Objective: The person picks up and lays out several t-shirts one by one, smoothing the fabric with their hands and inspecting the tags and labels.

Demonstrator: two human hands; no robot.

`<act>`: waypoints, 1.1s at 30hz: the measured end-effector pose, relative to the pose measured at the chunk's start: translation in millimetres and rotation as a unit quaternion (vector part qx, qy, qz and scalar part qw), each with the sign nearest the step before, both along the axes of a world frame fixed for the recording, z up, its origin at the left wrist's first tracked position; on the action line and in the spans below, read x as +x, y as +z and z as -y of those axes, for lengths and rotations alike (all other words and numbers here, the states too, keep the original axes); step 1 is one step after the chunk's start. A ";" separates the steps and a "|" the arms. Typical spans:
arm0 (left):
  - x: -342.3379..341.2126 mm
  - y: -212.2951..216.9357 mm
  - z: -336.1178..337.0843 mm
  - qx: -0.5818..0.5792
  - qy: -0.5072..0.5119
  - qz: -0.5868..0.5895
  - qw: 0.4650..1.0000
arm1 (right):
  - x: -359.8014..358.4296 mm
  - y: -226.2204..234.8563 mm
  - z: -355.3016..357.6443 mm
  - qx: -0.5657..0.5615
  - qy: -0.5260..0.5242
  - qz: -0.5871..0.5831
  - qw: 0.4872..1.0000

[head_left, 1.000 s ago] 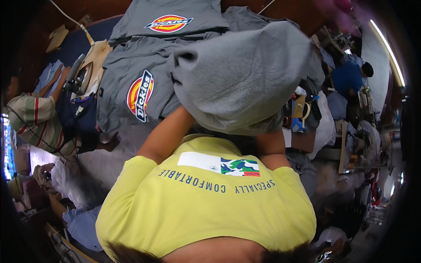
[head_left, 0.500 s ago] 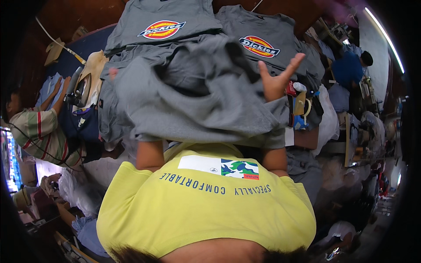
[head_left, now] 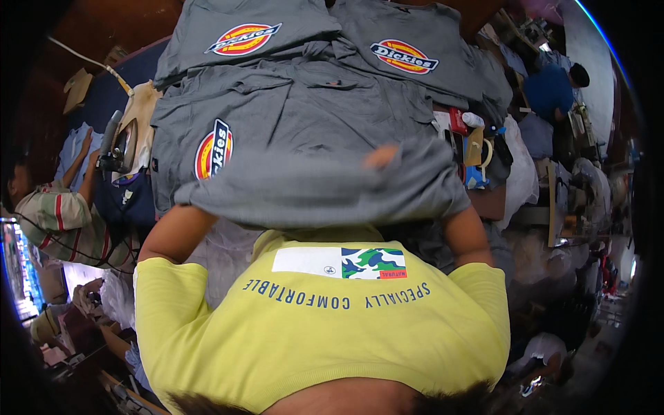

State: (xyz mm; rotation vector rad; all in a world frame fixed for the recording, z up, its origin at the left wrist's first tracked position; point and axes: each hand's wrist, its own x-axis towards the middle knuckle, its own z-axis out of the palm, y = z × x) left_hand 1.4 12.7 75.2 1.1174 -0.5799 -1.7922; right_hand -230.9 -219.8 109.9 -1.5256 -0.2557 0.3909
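A grey T-shirt [head_left: 297, 183], blurred by motion, is bunched across both my forearms in front of my chest. My left arm goes under its left side, and the cloth hides my left hand completely. My right arm enters at the other side; what looks like part of my right hand [head_left: 380, 157] shows above the fabric, its fingers too smeared to read. Just beyond lies another grey T-shirt [head_left: 297, 104], spread on the table with a round red and yellow printed badge [head_left: 214, 149] at its left.
Two more grey shirts with badges, one left [head_left: 249, 14] and one right [head_left: 415, 31], lie at the far side. An iron [head_left: 124, 149] stands at the left near a co-worker in a striped shirt [head_left: 59, 214]. A tape roll [head_left: 486, 153] and small items sit at the right.
The held shirt has dropped toward me and flattened, uncovering the shirt beneath and its badge. My spread right hand has moved inward and down; my left hand has gone out of sight.
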 end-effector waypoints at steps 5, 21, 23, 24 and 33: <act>-8.5 46.2 39.2 -0.149 0.118 -0.161 0.968 | 50.4 -60.0 4.2 0.341 -0.304 -0.066 0.887; 119.5 120.6 -120.7 -0.510 0.260 0.348 0.742 | -83.2 125.8 121.6 -0.047 -0.081 0.231 0.968; 135.7 138.7 -107.8 -0.514 0.240 0.428 0.704 | -82.9 128.4 154.5 0.038 0.000 0.303 0.952; 149.7 150.1 -90.0 -0.514 0.229 0.465 0.683 | -71.4 135.6 159.5 0.038 -0.048 0.294 0.954; 190.5 161.5 90.2 -0.247 0.438 0.604 0.618 | 87.3 110.3 158.1 0.014 -0.579 0.188 0.793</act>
